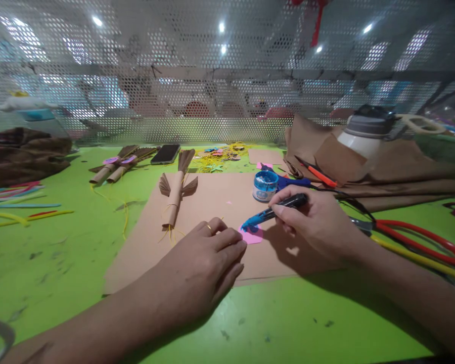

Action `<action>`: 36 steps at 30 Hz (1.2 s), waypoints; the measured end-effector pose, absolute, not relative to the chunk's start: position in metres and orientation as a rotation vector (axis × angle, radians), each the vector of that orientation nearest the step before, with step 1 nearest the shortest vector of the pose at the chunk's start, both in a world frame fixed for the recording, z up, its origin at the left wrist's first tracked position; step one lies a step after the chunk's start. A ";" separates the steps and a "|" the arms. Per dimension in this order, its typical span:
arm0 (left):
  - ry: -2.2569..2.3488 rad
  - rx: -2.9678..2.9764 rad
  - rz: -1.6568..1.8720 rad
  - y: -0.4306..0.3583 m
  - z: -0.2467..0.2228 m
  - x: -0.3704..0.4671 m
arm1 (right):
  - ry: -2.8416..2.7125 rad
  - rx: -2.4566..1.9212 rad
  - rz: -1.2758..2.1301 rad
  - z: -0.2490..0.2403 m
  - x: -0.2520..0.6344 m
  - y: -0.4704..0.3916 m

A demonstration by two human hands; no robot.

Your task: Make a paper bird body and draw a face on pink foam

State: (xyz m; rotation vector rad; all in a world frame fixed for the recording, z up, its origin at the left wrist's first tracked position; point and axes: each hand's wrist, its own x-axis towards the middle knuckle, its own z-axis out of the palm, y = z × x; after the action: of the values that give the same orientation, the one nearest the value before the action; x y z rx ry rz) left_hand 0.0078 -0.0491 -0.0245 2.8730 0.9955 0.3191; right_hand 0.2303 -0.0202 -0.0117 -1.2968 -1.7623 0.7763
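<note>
My right hand (307,215) is closed around a black pen (291,202) whose lower end is coated in thick blue paint. Its tip touches a small pink paper piece (255,235), on which a blue smear shows. The fingers of my left hand (212,255) are curled together and pressed at the left edge of that pink piece, holding it down on a brown paper sheet (144,263). Just behind the pen stands an open jar of blue paint (265,185). To the left on the sheet lies a rolled brown paper figure (175,197) with pleated wings and tail.
Two similar paper figures (114,166) and a phone (166,154) lie at the back left. Scissors with red handles (420,242), an orange cutter (318,173) and folded brown paper (413,167) with a bottle (364,132) are on the right. A perforated screen (227,91) stands behind.
</note>
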 end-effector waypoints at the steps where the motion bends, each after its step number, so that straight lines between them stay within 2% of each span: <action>1: 0.996 2.873 0.317 -0.049 -0.025 0.008 | -1.757 -1.302 0.776 -0.012 0.231 -0.020; 36: 1.010 2.870 0.295 -0.049 -0.026 0.008 | -1.650 -1.299 0.833 -0.013 0.229 -0.020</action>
State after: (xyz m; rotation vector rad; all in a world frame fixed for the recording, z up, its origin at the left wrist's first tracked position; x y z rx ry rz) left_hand 0.0078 -0.0493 -0.0258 2.8696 1.0095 0.2947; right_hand 0.2293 -0.0201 -0.0128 -1.2994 -1.6503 0.8330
